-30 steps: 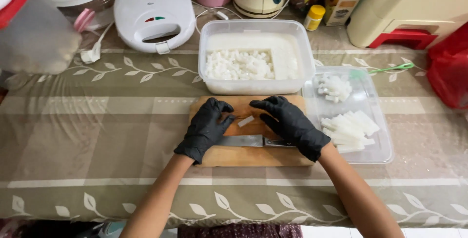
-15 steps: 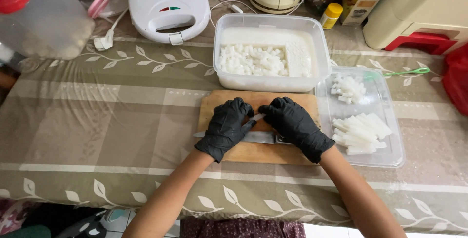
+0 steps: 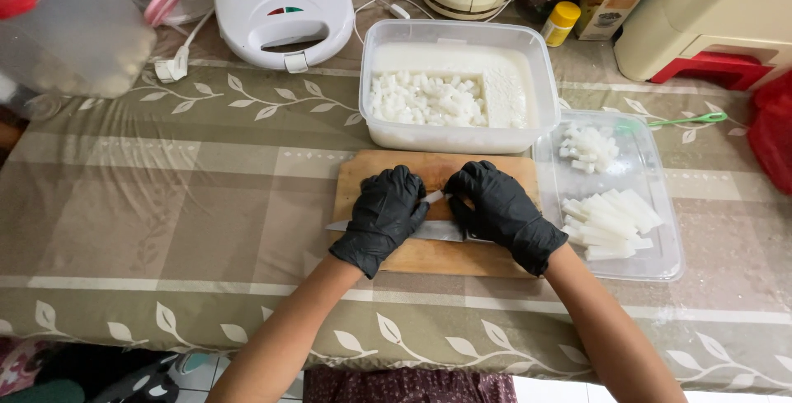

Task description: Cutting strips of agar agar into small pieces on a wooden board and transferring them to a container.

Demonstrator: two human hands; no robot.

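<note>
Left hand: the left hand, in a black glove, lay curled over the knife on the wooden cutting board; its fingers bent down onto a small white piece, and how firmly it pressed I cannot tell.
Right hand: the right hand, also in a black glove, was closed around the knife handle, which the palm hid; the blade pointed to 9 o'clock under the left hand.
Change: compared with a second before, both hands had come closer together, and the white piece that lay free between them was now pinched at the fingertips. I judge that a cut of this piece was in preparation.
Work piece: it lay on the board, between the two hands, just above the blade.
At 12 o'clock: a clear plastic container with white cubes in milky liquid touched the far edge of the board.
At 3 o'clock: a clear tray held uncut white strips and a few cut cubes.
Farther, 11 o'clock: a white sandwich maker stood well apart.
In the way: nothing lay between the board and the container; the board was tight between both vessels.
</note>
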